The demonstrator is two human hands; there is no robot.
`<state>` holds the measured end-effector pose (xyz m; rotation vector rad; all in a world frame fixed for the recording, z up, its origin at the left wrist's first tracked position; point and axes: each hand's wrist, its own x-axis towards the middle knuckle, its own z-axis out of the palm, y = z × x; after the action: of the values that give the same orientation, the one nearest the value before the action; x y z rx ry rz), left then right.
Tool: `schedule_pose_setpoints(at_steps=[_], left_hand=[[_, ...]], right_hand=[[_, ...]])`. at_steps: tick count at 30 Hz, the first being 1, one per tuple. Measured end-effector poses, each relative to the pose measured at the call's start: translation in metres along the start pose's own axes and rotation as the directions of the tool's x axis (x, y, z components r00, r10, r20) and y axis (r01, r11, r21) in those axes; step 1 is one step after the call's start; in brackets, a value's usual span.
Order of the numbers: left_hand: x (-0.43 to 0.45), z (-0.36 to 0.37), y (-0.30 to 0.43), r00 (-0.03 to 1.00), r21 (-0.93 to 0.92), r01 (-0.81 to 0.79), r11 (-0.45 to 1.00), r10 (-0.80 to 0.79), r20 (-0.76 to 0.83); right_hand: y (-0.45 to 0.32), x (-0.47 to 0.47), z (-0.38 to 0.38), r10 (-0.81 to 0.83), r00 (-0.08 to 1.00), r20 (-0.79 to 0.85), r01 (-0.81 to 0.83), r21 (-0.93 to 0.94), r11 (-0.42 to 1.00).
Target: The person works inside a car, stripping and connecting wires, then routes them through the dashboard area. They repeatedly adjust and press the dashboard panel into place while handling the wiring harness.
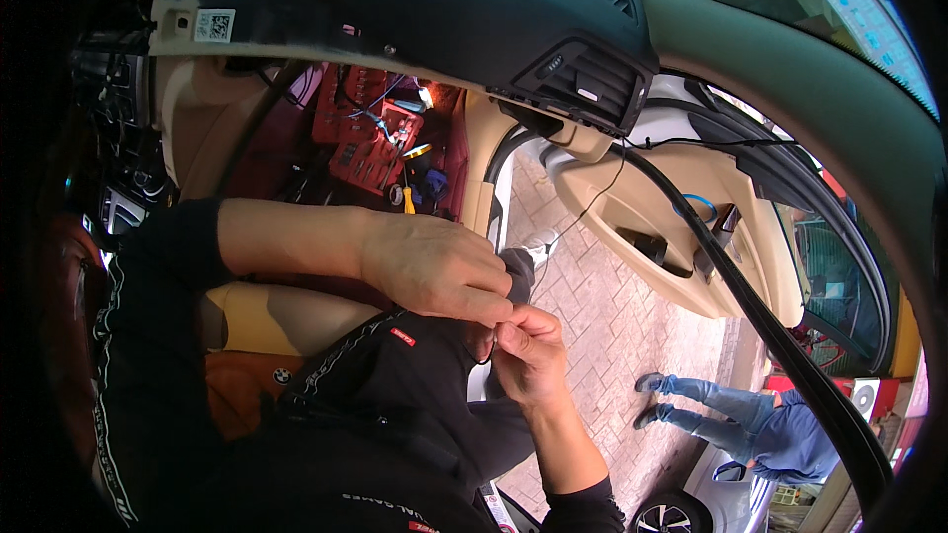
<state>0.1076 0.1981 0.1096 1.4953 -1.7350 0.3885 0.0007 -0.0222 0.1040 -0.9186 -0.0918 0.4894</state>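
My left hand [437,266] reaches across from the left, back up, with its fingers curled. My right hand [532,359] comes up from below, thumb and forefinger pinched against the left fingertips. A thin black wire [485,361] loops out under the pinch; the part between the fingers is hidden. Another stretch of thin black cable [592,203] hangs from the dashboard's end and runs down behind the hands. Whether the two join is hidden. Both hands are above my lap, near the open door sill.
A red tool case [363,163] with sockets lies in the footwell beside a yellow-handled screwdriver [408,196]. A loose black door seal [726,259] hangs across the open beige door [666,237]. The dashboard air vent [585,85] is ahead. A person [770,422] stands outside on the paving.
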Motion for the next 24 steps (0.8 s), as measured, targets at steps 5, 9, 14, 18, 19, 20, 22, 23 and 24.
schedule_pose_setpoints(at_steps=[5,9,14,18,19,20,22,23,24], left_hand=[[0.004,0.004,0.002,0.998,0.037,0.033,0.999,-0.031,-0.052],[0.006,0.004,0.009,0.995,0.025,0.076,0.997,-0.074,-0.070],[0.008,0.005,0.014,0.993,-0.048,0.090,0.995,-0.093,-0.076],[0.008,0.005,0.008,0.992,-0.049,0.060,0.997,-0.065,-0.108],[0.007,0.004,0.007,0.994,-0.046,0.049,0.998,-0.053,-0.097],[0.007,0.004,0.007,0.995,-0.044,0.035,0.998,-0.039,-0.090],[0.006,0.005,0.008,0.997,-0.040,0.015,0.999,-0.017,-0.070],[0.006,0.005,0.010,0.999,-0.039,0.003,0.999,-0.005,-0.049],[0.006,0.005,0.011,0.998,-0.038,0.006,0.999,-0.008,-0.056]], right_hand=[[0.003,-0.004,0.008,-0.338,0.939,-0.060,0.280,-0.434,0.856],[-0.007,-0.005,0.016,-0.514,0.853,0.085,0.410,-0.719,0.562],[-0.011,-0.011,0.022,-0.492,0.865,0.093,0.391,-0.741,0.546],[-0.019,-0.014,0.020,-0.037,0.991,-0.126,0.002,-0.264,0.964],[-0.023,-0.014,0.019,0.032,0.993,-0.116,-0.060,-0.243,0.968],[-0.028,-0.014,0.017,0.116,0.988,-0.101,-0.135,-0.205,0.969],[-0.035,-0.014,0.014,0.264,0.963,-0.047,-0.268,-0.133,0.954],[-0.036,-0.013,0.013,0.229,0.973,-0.033,-0.230,-0.231,0.945],[-0.036,-0.013,0.013,0.194,0.981,-0.017,-0.188,-0.325,0.927]])
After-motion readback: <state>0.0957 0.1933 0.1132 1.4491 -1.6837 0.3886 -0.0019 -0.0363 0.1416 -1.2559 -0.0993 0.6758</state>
